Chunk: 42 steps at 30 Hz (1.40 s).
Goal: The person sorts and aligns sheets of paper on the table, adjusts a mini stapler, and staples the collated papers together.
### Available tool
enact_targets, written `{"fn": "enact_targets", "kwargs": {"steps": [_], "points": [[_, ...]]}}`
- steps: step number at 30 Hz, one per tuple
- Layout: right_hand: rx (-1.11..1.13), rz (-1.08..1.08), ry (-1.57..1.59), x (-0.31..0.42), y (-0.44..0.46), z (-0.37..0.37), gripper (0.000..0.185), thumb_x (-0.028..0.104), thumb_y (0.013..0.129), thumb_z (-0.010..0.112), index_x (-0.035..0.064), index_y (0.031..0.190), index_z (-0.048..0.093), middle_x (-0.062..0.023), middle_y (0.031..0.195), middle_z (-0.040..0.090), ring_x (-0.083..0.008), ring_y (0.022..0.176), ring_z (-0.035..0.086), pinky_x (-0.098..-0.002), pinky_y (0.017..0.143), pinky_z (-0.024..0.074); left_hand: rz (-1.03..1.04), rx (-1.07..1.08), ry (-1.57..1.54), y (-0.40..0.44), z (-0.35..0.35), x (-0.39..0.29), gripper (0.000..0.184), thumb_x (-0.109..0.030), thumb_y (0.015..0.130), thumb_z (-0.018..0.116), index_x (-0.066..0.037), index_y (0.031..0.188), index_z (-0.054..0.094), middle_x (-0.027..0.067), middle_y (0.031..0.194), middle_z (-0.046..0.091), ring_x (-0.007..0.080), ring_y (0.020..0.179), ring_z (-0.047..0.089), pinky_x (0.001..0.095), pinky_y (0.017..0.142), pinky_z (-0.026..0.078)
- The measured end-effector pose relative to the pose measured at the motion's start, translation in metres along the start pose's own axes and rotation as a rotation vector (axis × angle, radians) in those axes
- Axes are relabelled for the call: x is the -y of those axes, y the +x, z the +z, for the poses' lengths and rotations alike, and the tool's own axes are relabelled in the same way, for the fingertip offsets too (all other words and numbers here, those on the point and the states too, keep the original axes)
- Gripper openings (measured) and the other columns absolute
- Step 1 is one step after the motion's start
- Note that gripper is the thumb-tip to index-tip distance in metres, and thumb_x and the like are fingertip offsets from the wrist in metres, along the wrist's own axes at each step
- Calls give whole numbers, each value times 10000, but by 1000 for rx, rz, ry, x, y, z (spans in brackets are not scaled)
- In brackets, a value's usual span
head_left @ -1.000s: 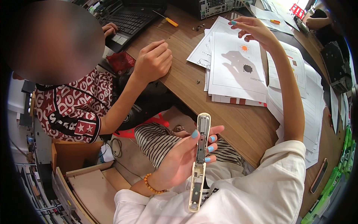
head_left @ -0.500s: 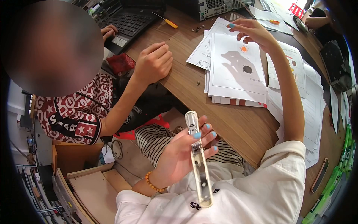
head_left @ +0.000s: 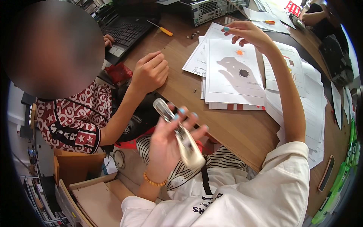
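Observation:
My left hand [head_left: 166,140], wearing a beaded bracelet, is closed around a cream and metallic stapler [head_left: 190,151]. It holds the stapler aslant above my lap, one end toward the desk and the other toward my shirt; motion blurs it somewhat. Over the desk, my right hand [head_left: 251,34] hovers with loosely bent fingers apart and nothing visible in them. Beneath it lies a stack of printed sheets [head_left: 227,89]; the top one bears an orange sun shape and a dark blot, and my hand's shadow falls across it.
Another person's closed hand [head_left: 151,72] rests at the desk edge on the left, beside a laptop [head_left: 130,32]. A yellow-handled screwdriver [head_left: 165,31], a computer case [head_left: 211,11], more papers [head_left: 302,106] and a phone [head_left: 325,173] lie around the desk [head_left: 234,128].
My left hand has moved up and left, tilting the stapler from nearly upright to a slant. My right hand keeps its pose above the papers while the whole view shifts slightly.

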State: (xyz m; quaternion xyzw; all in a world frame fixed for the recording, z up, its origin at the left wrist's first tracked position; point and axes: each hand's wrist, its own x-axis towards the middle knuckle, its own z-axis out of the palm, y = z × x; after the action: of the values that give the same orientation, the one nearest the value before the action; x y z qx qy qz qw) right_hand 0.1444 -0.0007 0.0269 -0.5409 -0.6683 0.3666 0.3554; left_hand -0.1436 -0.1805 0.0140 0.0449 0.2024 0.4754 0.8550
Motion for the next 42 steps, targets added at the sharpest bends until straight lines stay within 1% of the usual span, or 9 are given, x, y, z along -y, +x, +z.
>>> {"fn": "enact_targets", "kwargs": {"steps": [5,13,17,22,25,27,30,33,42], "points": [[-110,-77,-5,4,-3,-25,359,334,814,562,46,1028,572,-55,872,612,-82,660,572,-160,493,427,94,239,234,60,20,-33,307,-302,911,351,-30,1038,417,91,969,507,237,927,520,387,815,467],[-57,-247,-46,22,-19,-65,453,332,767,614,82,1131,515,-81,1036,573,-122,808,565,-225,624,461,-142,331,-262,117,89,-19,878,-546,761,508,116,1208,142,269,1194,301,365,1146,336,431,921,386],[213,-632,-184,39,-27,-41,896,205,634,726,149,1335,171,-122,1290,352,-243,1118,435,-322,819,430,-348,537,-231,160,101,-6,920,-533,768,501,102,1243,33,238,1231,270,359,1188,261,513,990,273],[148,-412,31,40,-25,-34,861,218,661,716,145,1327,176,-194,1243,383,-255,1082,476,-317,791,458,-166,494,275,184,120,22,886,-687,764,270,79,1207,297,208,1266,299,340,1190,309,566,979,214],[-21,-163,149,34,-23,-35,884,255,680,699,100,1335,126,-217,1122,484,-214,871,574,-303,660,514,-84,465,521,199,119,30,973,-764,701,242,29,1266,234,189,1319,234,310,1204,285,595,933,238],[-65,-124,230,15,-14,-32,857,329,619,745,-61,1226,283,-280,1019,491,-244,710,609,-290,617,525,-137,403,507,209,112,32,946,-756,711,221,36,1221,316,196,1236,357,322,1156,365,546,957,254],[-26,-56,344,7,-9,-32,499,301,617,741,-71,893,555,-110,755,581,-147,661,592,-226,582,482,-134,678,791,232,92,29,970,-785,689,128,8,1197,362,180,1139,463,286,1001,499,387,830,402],[102,-45,328,0,-10,-30,383,245,677,697,-34,904,566,-35,656,552,-53,485,465,-166,382,325,-79,774,976,248,73,27,959,-780,694,118,10,1165,389,153,1063,520,243,870,561,339,761,433],[-82,-133,506,22,-16,-55,399,237,670,712,-40,920,572,-96,829,628,-154,756,623,-228,594,508,32,509,918,248,66,41,763,-628,827,166,9,1145,440,150,1003,559,227,856,571,322,784,431]]}}
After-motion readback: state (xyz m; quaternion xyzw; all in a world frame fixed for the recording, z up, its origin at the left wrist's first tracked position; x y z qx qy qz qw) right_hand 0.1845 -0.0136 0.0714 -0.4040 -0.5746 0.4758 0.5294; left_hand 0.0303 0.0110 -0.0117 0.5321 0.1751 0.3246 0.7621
